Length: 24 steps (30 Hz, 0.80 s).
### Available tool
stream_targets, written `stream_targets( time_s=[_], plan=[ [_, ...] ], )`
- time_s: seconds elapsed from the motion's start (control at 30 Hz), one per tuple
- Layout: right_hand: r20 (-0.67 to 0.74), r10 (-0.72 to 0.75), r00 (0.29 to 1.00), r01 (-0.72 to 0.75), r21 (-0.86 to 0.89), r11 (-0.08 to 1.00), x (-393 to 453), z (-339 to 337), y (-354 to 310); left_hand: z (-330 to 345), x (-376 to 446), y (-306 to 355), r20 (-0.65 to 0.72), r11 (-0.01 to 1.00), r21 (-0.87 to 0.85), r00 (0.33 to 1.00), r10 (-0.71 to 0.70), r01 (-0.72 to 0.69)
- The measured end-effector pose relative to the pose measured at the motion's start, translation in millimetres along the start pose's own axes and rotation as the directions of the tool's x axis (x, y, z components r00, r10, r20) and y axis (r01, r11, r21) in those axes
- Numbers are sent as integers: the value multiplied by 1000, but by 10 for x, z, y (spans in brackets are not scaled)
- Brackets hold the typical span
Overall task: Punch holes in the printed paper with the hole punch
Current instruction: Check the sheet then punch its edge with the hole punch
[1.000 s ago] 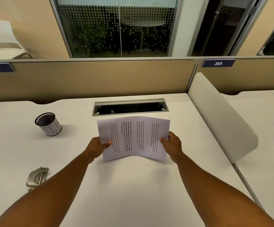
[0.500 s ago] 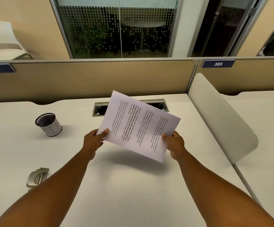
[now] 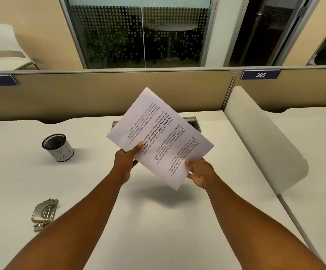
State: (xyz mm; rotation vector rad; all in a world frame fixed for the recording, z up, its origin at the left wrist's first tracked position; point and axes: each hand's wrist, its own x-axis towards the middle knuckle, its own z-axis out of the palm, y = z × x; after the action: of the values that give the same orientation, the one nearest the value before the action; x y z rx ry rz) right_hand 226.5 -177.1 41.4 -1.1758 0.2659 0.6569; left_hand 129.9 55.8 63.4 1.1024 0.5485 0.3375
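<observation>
We see printed paper (image 3: pixel 159 140) frame centre, above desk (image 3: pixel 158 221); mesh pen cup (image 3: pixel 58 147) left of it; hole punch (image 3: pixel 44 213) lower left.

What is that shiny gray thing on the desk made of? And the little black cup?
The hole punch looks like brushed metal: silvery gray with a dull sheen. The cup seems to be black wire mesh, since you can see a fine grid at its rim, with a white paper-like band wrapped around its side. That band's material is only a guess.
</observation>
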Motion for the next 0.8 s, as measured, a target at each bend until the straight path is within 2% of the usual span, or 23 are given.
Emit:
stream_targets(
  time_s=[0.2,0.3,0.6,0.8],
  plan=[
    [89,25,996,-23,-23,999,-5,78,27,114,-49,-23,85,999,-5,995,53,-53],
    [85,7,996,-1,-65,998,-21,78,25,108,-37,-3,99,999,-12,994,52,-51],
    [-108,-81,991,72,-83,994,-36,-40,17,18,15,100,86,986,135,992,88,-99],
    [-160,-111,981,74,-222,972,-72,-102,13,-31,28,111,109,957,265,989,95,-121]
  ],
)
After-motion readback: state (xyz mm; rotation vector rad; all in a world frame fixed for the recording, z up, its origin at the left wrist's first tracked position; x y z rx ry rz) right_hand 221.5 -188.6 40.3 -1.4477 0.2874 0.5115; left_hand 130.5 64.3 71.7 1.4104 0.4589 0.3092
